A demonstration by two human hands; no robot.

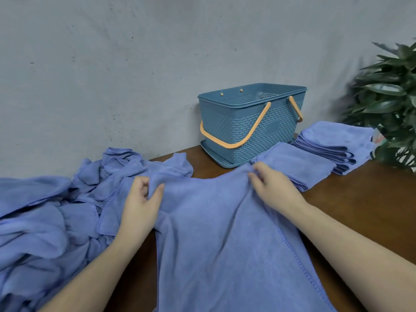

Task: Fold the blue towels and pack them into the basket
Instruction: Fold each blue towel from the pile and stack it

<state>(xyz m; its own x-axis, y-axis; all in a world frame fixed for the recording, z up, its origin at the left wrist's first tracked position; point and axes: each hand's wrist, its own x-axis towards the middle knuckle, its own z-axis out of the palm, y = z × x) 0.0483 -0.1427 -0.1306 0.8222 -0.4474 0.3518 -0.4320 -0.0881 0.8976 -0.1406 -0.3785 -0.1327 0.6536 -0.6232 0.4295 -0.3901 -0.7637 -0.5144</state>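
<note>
Blue towel lies spread at the bench's near edge, each far corner pinched by left hand and right hand grip — keep corners level, tension even, before folding.

Cut off, hidden
Towel pile runs off left edge; plant cropped right; basket floor unseen.

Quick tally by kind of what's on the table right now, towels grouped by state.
Basket: 1
Towel being spread, held by the left hand and right hand: 1
Stacks of folded towels: 2, a near stack and a far stack; towels per stack cannot be told
Heap of unfolded towels: 1, number in it unclear
Plant: 1
Total: 6
</note>
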